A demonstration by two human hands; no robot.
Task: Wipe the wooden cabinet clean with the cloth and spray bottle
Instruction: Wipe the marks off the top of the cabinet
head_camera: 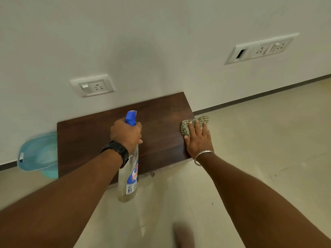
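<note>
A dark brown wooden cabinet point(86, 140) stands against the white wall, seen from above. My left hand point(126, 134) grips the neck of a clear spray bottle point(129, 176) with a blue nozzle, held above the cabinet top with the nozzle pointing toward the wall. My right hand point(198, 138) lies flat, fingers spread, pressing a striped green-beige cloth point(186, 127) onto the cabinet's right edge. Part of the cloth hangs past the edge.
A light blue plastic tub point(38, 154) sits on the floor left of the cabinet. Two white socket plates point(93, 85) point(259, 49) are on the wall. Beige tiled floor point(259, 140) spreads to the right and in front.
</note>
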